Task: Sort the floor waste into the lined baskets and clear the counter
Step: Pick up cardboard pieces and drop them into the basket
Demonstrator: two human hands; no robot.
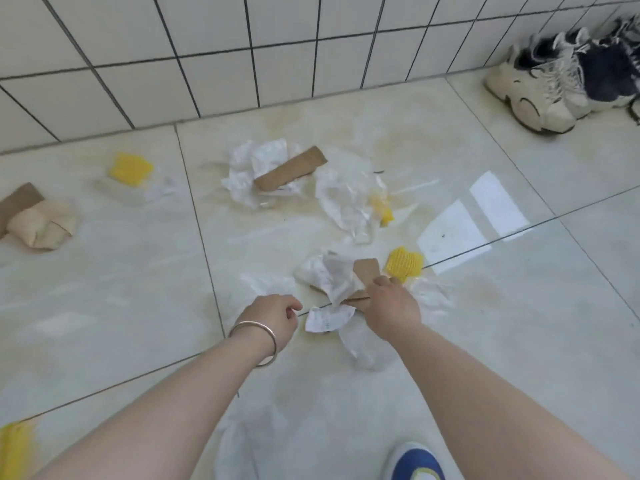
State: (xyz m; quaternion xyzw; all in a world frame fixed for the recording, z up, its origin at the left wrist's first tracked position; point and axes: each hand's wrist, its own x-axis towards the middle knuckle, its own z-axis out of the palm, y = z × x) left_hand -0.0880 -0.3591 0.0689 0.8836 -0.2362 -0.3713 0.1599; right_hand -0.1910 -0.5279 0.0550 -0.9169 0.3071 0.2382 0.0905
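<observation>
Right hand point(389, 303) grips cardboard strip point(366, 271) over crumpled paper point(329, 275); left hand point(273, 315) curled, holding nothing visible.

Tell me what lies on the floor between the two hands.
In the head view, a small crumpled white paper receipt lies between the left hand and the right hand, with bare pale floor tile around it.

Lower end of cardboard strip point(366, 271) hidden beneath right hand point(391, 308); fingertips of left hand point(273, 315) curled under, contents undeterminable. Cardboard piece point(19, 200) and yellow foam net point(15, 448) cut off by left edge. Blue shoe point(417, 460) truncated at bottom edge. Print on receipt point(327, 318) too blurred to read.
</observation>
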